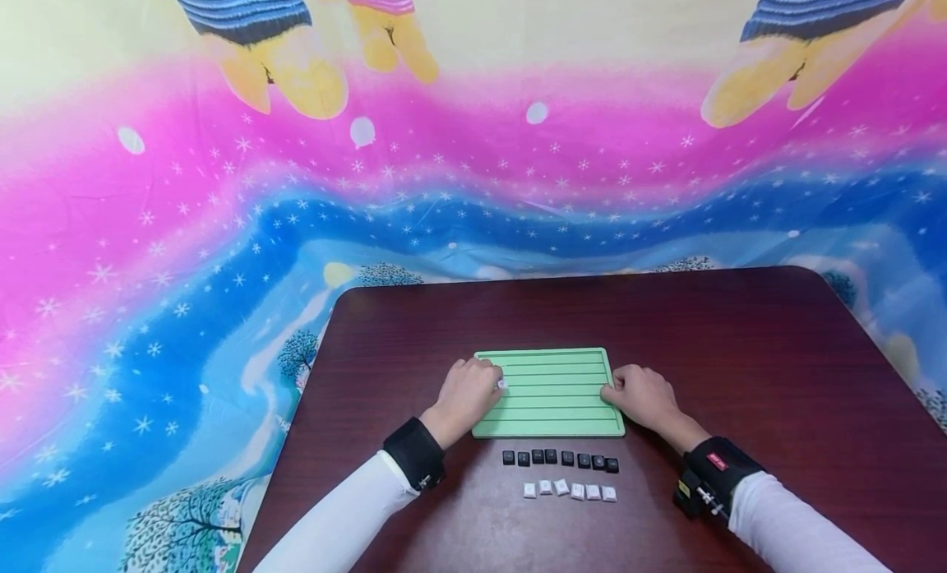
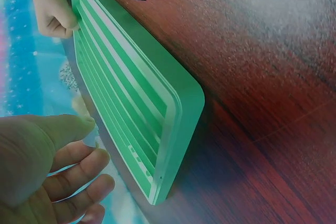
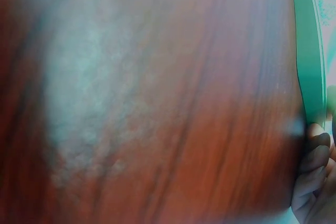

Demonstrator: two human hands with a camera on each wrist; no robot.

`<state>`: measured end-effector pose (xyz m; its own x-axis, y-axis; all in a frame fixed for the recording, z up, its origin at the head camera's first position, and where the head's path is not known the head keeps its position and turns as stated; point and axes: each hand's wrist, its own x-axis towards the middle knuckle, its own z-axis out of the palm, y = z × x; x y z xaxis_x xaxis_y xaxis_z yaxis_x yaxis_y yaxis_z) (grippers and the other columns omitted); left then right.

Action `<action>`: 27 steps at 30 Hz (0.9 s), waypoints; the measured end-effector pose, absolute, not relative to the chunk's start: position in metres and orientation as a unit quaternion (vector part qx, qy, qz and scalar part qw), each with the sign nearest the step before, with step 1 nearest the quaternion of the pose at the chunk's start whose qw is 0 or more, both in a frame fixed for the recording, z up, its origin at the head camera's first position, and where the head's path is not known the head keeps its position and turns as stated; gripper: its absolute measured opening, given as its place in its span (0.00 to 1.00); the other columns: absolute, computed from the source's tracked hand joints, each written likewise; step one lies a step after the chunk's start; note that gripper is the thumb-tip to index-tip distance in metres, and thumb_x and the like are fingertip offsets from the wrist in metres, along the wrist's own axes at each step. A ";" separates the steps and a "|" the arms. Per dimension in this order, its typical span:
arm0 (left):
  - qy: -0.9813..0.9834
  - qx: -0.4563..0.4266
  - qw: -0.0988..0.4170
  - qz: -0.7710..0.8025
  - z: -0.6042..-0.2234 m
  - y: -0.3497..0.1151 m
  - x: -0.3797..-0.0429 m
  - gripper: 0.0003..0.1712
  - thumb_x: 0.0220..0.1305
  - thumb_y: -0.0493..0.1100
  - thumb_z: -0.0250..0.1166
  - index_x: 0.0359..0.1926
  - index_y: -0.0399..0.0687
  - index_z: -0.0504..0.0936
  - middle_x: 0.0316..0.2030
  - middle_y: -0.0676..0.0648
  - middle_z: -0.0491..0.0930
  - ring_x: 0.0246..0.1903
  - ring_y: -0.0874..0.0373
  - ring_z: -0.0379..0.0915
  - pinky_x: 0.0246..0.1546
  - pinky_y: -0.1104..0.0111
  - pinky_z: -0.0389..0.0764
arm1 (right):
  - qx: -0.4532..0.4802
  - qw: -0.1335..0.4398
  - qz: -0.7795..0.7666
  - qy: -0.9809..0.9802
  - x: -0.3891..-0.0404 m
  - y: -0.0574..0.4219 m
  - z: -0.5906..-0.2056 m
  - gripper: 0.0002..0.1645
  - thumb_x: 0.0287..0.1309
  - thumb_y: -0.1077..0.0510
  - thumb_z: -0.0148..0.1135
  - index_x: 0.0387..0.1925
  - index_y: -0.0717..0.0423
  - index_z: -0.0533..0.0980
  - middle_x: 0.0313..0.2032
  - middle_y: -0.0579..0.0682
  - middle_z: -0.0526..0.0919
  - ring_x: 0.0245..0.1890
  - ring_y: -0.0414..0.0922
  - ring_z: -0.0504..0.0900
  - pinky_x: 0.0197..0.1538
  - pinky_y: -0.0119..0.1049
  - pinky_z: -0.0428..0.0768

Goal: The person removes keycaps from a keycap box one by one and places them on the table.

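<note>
My left hand [image 1: 468, 390] pinches a small white keycap [image 2: 90, 139] between thumb and forefinger, over the left end of a green grooved board [image 1: 551, 390]. In the left wrist view, several small white pieces [image 2: 139, 161] sit in a groove near the board's far left corner; the left hand hides that corner in the head view. My right hand [image 1: 645, 395] grips the board's right edge, thumb on the rim and other fingers curled against the side. In the right wrist view only part of those fingers [image 3: 314, 169] shows beside the green edge.
On the dark red-brown table [image 1: 399, 326], a row of several black keycaps [image 1: 567, 458] lies just in front of the board. Nearer still is a row of several white keycaps [image 1: 577, 491]. A patterned cloth [image 1: 444, 162] hangs behind the table.
</note>
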<state>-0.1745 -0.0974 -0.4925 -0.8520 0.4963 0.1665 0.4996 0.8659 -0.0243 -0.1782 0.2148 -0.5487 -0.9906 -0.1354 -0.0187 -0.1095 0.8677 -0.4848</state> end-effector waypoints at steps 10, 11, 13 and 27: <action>-0.960 -0.267 0.078 -0.025 -0.489 -0.096 -0.164 0.04 0.61 0.46 0.70 0.30 0.55 0.87 0.24 0.56 0.82 0.26 0.61 0.77 0.26 0.72 0.64 | -0.068 0.029 -0.252 0.965 -0.178 0.215 -0.548 0.25 0.55 0.54 0.61 0.12 0.46 0.57 0.13 0.40 0.53 0.16 0.40 0.50 0.23 0.32 0.48; -0.960 -0.268 0.077 -0.026 -0.489 -0.096 -0.162 0.03 0.61 0.46 0.70 0.30 0.55 0.87 0.24 0.56 0.82 0.26 0.62 0.77 0.26 0.72 0.63 | -0.068 0.030 -0.252 0.965 -0.178 0.215 -0.548 0.25 0.55 0.54 0.61 0.12 0.46 0.57 0.13 0.40 0.53 0.16 0.40 0.50 0.22 0.32 0.48; -0.959 -0.270 0.074 -0.027 -0.488 -0.096 -0.159 0.03 0.62 0.46 0.70 0.32 0.55 0.88 0.25 0.56 0.83 0.27 0.62 0.77 0.25 0.73 0.61 | -0.067 0.030 -0.251 0.965 -0.178 0.215 -0.548 0.25 0.55 0.54 0.61 0.12 0.46 0.57 0.13 0.40 0.53 0.16 0.40 0.50 0.22 0.32 0.48; -0.955 -0.283 0.082 -0.040 -0.486 -0.096 -0.146 0.05 0.61 0.48 0.72 0.34 0.55 0.88 0.27 0.56 0.84 0.30 0.61 0.80 0.27 0.73 0.64 | -0.065 0.033 -0.251 0.965 -0.179 0.216 -0.549 0.25 0.56 0.53 0.61 0.12 0.46 0.57 0.14 0.40 0.53 0.16 0.40 0.50 0.23 0.32 0.47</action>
